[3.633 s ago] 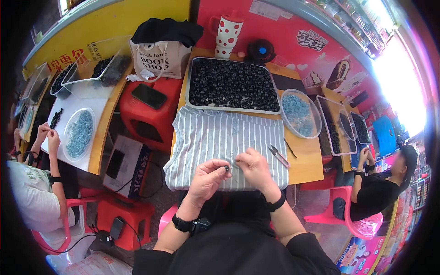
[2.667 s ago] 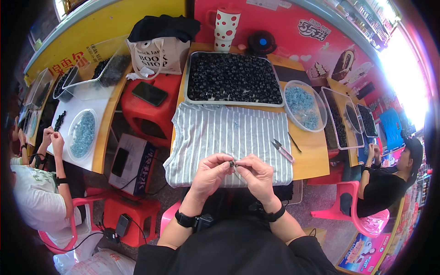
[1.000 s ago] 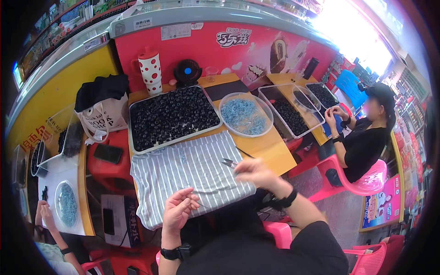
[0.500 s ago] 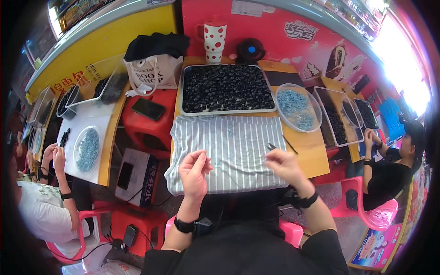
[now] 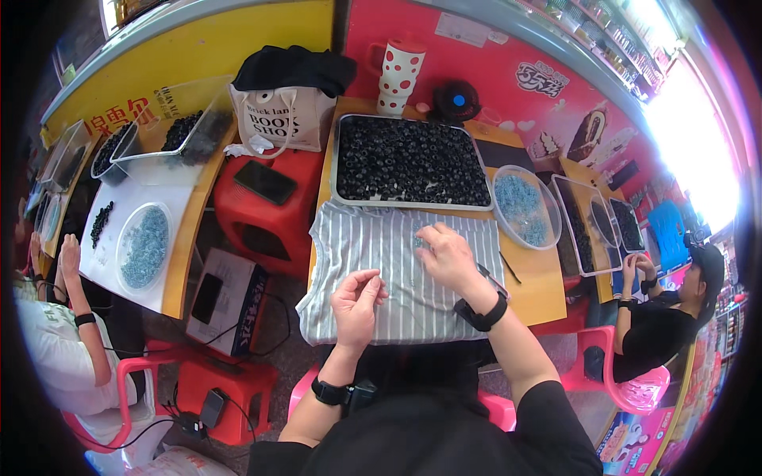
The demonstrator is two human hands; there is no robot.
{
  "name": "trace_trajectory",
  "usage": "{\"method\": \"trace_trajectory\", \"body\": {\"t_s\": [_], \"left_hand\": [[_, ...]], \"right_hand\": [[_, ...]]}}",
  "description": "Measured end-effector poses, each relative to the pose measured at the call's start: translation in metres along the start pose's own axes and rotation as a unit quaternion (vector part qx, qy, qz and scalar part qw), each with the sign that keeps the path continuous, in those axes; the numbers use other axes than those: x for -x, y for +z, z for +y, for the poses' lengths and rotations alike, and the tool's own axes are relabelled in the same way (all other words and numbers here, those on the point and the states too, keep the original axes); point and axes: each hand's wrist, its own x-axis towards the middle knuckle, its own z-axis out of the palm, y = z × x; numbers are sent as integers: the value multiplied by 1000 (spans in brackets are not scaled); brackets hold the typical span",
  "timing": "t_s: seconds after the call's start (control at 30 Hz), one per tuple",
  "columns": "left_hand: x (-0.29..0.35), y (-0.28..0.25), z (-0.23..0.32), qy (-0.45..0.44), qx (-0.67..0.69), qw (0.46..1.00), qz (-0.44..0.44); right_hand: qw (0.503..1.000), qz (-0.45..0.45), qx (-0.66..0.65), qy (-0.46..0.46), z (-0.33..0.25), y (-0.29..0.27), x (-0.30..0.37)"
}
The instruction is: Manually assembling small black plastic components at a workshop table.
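Note:
My left hand (image 5: 359, 308) hovers over the front of a grey-and-white striped cloth (image 5: 341, 238), thumb and fingertips pressed together. Whatever they pinch is too small to make out. Farther right, my right hand (image 5: 446, 255) reaches over the middle of the cloth with bent fingers. Its fingertips are at a few tiny light-blue pieces (image 5: 417, 242); anything between them is hidden. A dark, thin tool (image 5: 490, 275) lies beside my right wrist, partly covered. Behind the cloth stands a tray (image 5: 337, 159) full of black ring-shaped beads. A round clear tub (image 5: 556, 208) holds small blue pieces.
A dotted tumbler (image 5: 401, 75) and a black fan (image 5: 455, 101) stand behind the tray. A thin black stick (image 5: 510, 268) lies right of the cloth. At left are a red stool (image 5: 238, 206) with a phone (image 5: 265, 182) and a cloth bag (image 5: 282, 119). People sit working on both sides.
My right hand has moved left and inward to the small blue pieces. My left hand stays pinched at nearly the same place over the cloth. The whole view has shifted slightly.

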Motion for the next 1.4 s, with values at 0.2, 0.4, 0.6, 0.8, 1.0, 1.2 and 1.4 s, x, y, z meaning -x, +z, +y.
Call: {"method": "trace_trajectory", "body": {"t_s": [0.2,0.4,0.6,0.8,1.0,1.2,1.4], "left_hand": [[0,-5,0,-8,-2,1000,-10],[0,1,3,0,-10,1000,-8],[-1,0,-2,3,-12,1000,-20],[1,-1,0,-1,-12,1000,-18],[-1,0,0,2,-39,999,-26],[0,-2,-1,1,-29,999,-23],[-1,2,-1,2,-35,999,-31]], "right_hand": [[992,-101,59,-46,-4,-6,-11],[996,56,72,-13,54,-16,-76],[989,-93,71,90,35,20,-112],[992,-126,14,-17,27,20,-110],[983,-182,-5,-38,24,15,-120],[988,-152,-18,-12,21,22,-129],[992,-115,-41,36,33,21,-133]]}}
